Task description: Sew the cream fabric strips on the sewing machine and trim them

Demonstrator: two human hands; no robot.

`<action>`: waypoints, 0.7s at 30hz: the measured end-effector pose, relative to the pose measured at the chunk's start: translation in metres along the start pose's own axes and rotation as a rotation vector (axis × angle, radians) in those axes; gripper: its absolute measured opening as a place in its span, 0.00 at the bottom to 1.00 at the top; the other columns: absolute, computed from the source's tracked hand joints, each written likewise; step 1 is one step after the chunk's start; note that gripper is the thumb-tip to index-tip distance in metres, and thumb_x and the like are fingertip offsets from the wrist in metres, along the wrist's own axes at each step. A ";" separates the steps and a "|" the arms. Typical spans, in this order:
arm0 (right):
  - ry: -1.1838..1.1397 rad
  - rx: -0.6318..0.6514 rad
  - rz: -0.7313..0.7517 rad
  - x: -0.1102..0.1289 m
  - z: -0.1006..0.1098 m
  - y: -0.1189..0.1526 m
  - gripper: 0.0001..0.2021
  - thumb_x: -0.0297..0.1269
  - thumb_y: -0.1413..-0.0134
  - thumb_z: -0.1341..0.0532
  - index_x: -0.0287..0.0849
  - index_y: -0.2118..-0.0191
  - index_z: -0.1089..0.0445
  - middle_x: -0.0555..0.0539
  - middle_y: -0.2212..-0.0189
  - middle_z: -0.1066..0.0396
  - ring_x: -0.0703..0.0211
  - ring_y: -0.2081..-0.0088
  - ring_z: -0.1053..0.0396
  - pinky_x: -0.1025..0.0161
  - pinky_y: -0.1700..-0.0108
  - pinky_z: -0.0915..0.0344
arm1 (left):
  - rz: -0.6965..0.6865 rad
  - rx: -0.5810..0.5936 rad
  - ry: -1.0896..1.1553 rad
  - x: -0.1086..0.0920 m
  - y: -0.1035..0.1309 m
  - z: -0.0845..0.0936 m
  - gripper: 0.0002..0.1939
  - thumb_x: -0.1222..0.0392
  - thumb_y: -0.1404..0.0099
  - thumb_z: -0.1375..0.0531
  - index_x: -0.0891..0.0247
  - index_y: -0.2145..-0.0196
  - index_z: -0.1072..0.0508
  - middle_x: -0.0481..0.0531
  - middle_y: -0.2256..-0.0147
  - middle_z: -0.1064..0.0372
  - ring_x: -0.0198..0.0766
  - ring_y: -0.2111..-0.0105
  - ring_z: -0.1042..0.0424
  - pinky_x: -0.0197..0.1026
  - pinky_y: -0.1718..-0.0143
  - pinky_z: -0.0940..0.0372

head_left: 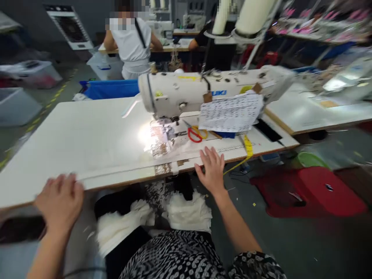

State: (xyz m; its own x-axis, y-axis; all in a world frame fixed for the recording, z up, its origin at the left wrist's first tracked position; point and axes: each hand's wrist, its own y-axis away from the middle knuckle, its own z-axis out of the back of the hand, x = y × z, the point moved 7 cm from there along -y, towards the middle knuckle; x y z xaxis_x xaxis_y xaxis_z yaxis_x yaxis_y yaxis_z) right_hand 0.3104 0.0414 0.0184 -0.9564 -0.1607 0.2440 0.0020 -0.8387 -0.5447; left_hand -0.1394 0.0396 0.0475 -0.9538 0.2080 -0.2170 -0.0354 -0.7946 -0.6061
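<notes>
My left hand (60,201) rests on the near edge of the white sewing table (72,135), fingers curled over the end of a thin white fabric strip (116,172) that runs along the edge. My right hand (212,169) lies flat with fingers spread on the table edge, just right of the strip's other end. A cream sewing machine (186,93) stands behind, its needle area lit brightly (161,135). White fabric pieces (186,213) lie on my lap below the table.
Red-handled scissors (195,134), a printed paper sheet (231,112) and a yellow tape measure (247,149) lie right of the needle. A red stool (319,192) stands on the floor at right. People work at tables behind; a blue bin (110,89) is behind the table.
</notes>
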 end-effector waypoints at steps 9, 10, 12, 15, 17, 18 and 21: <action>-0.201 0.011 0.247 0.022 0.001 0.032 0.09 0.34 0.40 0.43 0.47 0.59 0.26 0.46 0.65 0.32 0.52 0.57 0.33 0.43 0.41 0.43 | -0.089 0.138 0.049 -0.010 0.030 -0.017 0.11 0.56 0.32 0.47 0.60 0.58 0.27 0.55 0.64 0.29 0.44 0.60 0.30 0.47 0.55 0.35; -0.238 0.023 0.272 0.032 -0.002 0.043 0.09 0.33 0.41 0.42 0.48 0.59 0.25 0.47 0.65 0.32 0.53 0.57 0.33 0.43 0.42 0.42 | -0.008 0.082 0.044 0.002 0.045 -0.014 0.11 0.57 0.32 0.49 0.61 0.60 0.28 0.55 0.65 0.29 0.44 0.61 0.30 0.47 0.56 0.35; -0.316 0.090 0.335 0.058 -0.017 0.067 0.10 0.32 0.41 0.42 0.49 0.57 0.25 0.47 0.65 0.31 0.54 0.58 0.33 0.45 0.43 0.41 | 0.219 0.041 0.010 0.032 0.083 -0.012 0.12 0.55 0.31 0.51 0.62 0.60 0.30 0.57 0.64 0.29 0.44 0.59 0.30 0.48 0.54 0.35; -0.386 0.266 0.441 0.102 -0.055 0.106 0.12 0.29 0.40 0.44 0.48 0.57 0.25 0.47 0.65 0.29 0.54 0.58 0.34 0.47 0.43 0.42 | 0.598 0.119 -0.087 0.074 0.157 -0.019 0.17 0.56 0.31 0.57 0.66 0.56 0.33 0.63 0.58 0.31 0.48 0.55 0.31 0.51 0.52 0.36; -0.376 0.464 0.519 0.123 -0.087 0.135 0.12 0.27 0.42 0.43 0.46 0.57 0.25 0.46 0.64 0.28 0.53 0.56 0.34 0.45 0.40 0.45 | 0.681 0.225 -0.087 0.083 0.202 -0.028 0.18 0.58 0.33 0.56 0.68 0.54 0.34 0.65 0.59 0.30 0.50 0.57 0.29 0.52 0.56 0.34; -0.354 0.575 0.547 0.128 -0.102 0.149 0.12 0.28 0.43 0.42 0.45 0.56 0.26 0.44 0.62 0.27 0.50 0.53 0.34 0.42 0.39 0.47 | 0.687 0.304 -0.063 0.082 0.221 -0.035 0.17 0.58 0.35 0.53 0.68 0.54 0.33 0.64 0.60 0.29 0.50 0.59 0.28 0.51 0.58 0.33; -0.293 0.843 0.534 0.129 -0.137 0.179 0.18 0.34 0.47 0.36 0.42 0.49 0.29 0.38 0.54 0.28 0.40 0.45 0.38 0.32 0.39 0.52 | 0.641 0.554 0.055 0.067 0.263 -0.056 0.25 0.59 0.47 0.43 0.66 0.50 0.33 0.62 0.56 0.27 0.52 0.55 0.27 0.49 0.57 0.31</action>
State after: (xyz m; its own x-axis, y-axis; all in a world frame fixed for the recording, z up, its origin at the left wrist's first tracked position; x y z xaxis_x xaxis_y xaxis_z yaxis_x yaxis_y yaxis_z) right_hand 0.1479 -0.0579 -0.1573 -0.6626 -0.6437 0.3829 0.7160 -0.6945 0.0714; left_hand -0.1959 -0.1232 -0.1695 -0.8239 -0.3616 -0.4365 0.3519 -0.9300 0.1063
